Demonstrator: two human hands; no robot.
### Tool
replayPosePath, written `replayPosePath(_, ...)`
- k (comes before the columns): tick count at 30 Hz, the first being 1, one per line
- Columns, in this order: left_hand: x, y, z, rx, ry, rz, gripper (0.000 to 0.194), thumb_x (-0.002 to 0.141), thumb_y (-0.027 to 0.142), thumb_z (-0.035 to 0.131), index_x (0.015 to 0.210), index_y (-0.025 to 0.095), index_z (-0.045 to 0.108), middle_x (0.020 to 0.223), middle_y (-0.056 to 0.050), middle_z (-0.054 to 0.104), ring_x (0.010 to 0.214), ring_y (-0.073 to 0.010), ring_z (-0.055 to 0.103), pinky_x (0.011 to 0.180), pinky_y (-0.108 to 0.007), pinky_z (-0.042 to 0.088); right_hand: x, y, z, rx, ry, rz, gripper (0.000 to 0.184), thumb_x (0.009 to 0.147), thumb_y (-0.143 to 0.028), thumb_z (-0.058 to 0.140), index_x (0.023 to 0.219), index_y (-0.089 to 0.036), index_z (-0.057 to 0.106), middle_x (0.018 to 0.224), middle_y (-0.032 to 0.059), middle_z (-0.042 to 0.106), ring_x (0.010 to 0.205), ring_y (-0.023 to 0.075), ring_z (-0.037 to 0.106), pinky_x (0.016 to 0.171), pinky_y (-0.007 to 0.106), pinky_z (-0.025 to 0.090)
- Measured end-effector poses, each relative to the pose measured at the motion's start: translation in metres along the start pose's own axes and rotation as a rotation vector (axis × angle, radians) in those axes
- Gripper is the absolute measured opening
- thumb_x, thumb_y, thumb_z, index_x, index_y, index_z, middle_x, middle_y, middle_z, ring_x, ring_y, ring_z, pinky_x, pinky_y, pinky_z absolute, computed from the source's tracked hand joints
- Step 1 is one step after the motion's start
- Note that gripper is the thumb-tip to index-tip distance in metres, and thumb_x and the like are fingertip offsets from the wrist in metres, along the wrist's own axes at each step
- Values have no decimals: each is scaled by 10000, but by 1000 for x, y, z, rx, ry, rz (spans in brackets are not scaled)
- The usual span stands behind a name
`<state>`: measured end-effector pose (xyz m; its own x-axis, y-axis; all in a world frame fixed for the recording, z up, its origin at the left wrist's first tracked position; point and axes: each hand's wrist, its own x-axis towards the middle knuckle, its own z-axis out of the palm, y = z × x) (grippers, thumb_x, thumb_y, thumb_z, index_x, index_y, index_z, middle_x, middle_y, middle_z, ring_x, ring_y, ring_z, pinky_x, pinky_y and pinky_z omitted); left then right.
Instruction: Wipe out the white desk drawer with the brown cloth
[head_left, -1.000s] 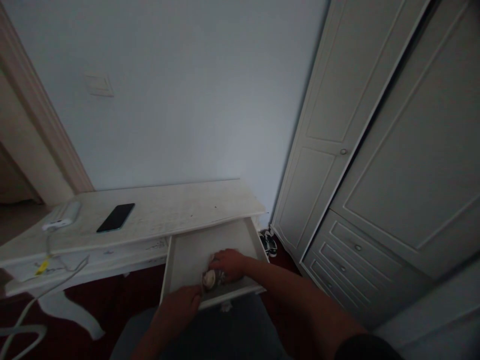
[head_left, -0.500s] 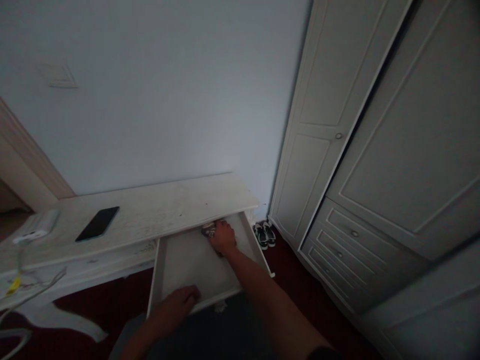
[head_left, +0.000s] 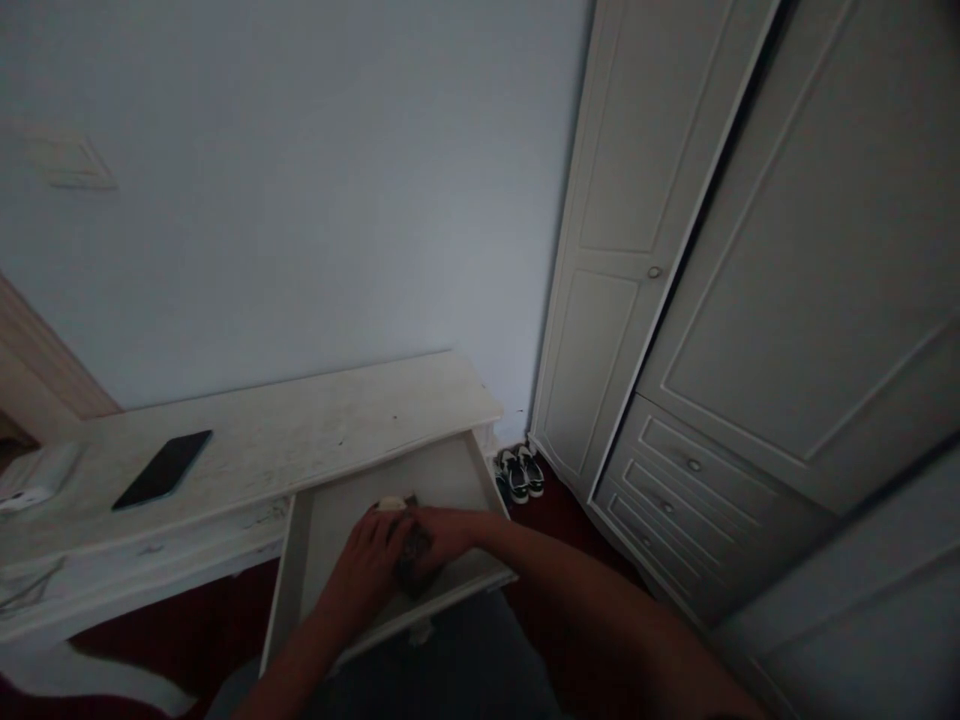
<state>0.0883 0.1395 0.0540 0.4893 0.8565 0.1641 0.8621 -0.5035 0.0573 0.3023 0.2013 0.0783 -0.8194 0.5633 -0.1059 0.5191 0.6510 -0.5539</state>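
Observation:
An open white drawer (head_left: 457, 470) juts out from under the white desk top (head_left: 315, 430). Both my hands are inside it, close together. My left hand (head_left: 369, 555) and my right hand (head_left: 446, 530) curl around a small bundle (head_left: 411, 545), dark with a pale rounded end (head_left: 391, 504) showing at its far side. The dim light hides what the bundle is. My forearms cover the drawer's front part.
A black phone (head_left: 163, 468) lies on the desk at left, with a white device (head_left: 34, 478) at the left edge. A small pair of dark shoes (head_left: 517, 472) sits on the red floor beside the tall white wardrobe (head_left: 712, 300).
My right hand has drawn the bundle from the drawer's back toward its middle. My left hand has left the drawer's front edge and joined it on the bundle. The view has shifted right.

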Motion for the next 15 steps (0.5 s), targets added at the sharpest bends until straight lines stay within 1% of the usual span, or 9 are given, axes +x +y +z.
replayPosePath(3,12,5,7,22,-110,85,879,717,153,732,1568,230,525,1639,-177,518,1565,-403,397,1333,-586,267,-39,-9,2,-15,35,200,1086,854,-461,831,1694,-113,236,1443,235,675,1226,371,715,960,414,577)
replayPosePath(4,16,7,9,23,-153,124,920,714,188,745,1599,215,492,1690,-184,461,1599,-415,342,1335,-599,252,-52,-14,7,-55,70,257,1075,875,-465,806,1697,-98,218,1402,254,694,1194,387,727,938,433,579)
replayPosePath(5,20,10,10,23,-187,171,933,734,229,747,1622,206,464,1730,-182,408,1627,-419,287,1339,-614,226,-65,-19,14,-96,115,282,1011,903,-468,772,1689,-104,252,1370,255,710,1174,392,731,936,446,574)
replayPosePath(6,25,13,11,20,-213,227,907,773,274,735,1632,207,453,1754,-170,375,1646,-411,247,1344,-627,192,-78,-25,23,-128,172,290,882,949,-466,716,1664,-126,327,1347,241,721,1168,384,728,949,453,564)
replayPosePath(8,34,18,11,2,-250,332,801,851,360,701,1610,221,487,1766,-141,367,1661,-382,219,1351,-637,127,-99,-35,42,-165,291,287,608,1031,-468,610,1562,-196,496,1325,189,731,1185,355,707,991,456,536)
replayPosePath(9,40,21,10,-10,-254,354,760,866,397,701,1584,224,520,1759,-137,384,1659,-376,226,1352,-638,103,-107,-39,52,-178,339,279,515,1050,-488,587,1494,-228,561,1322,161,729,1194,344,692,1008,457,522)
replayPosePath(11,54,26,7,-19,-232,309,725,841,426,743,1519,224,582,1705,-156,468,1628,-388,294,1345,-646,72,-118,-43,72,-214,398,251,451,1028,-563,625,1362,-260,631,1294,119,726,1190,336,667,1034,470,497)
replayPosePath(13,70,32,2,-4,-185,149,700,809,388,780,1472,233,614,1605,-168,577,1549,-394,419,1332,-640,87,-121,-42,90,-254,432,235,465,974,-617,692,1271,-263,648,1247,98,726,1156,334,653,1044,487,479)
replayPosePath(15,89,39,-4,18,-144,-43,683,838,364,751,1487,229,586,1515,-182,637,1426,-388,545,1281,-626,217,-119,-39,104,-271,474,249,455,950,-614,726,1229,-264,644,1205,86,727,1122,327,648,1045,498,469)
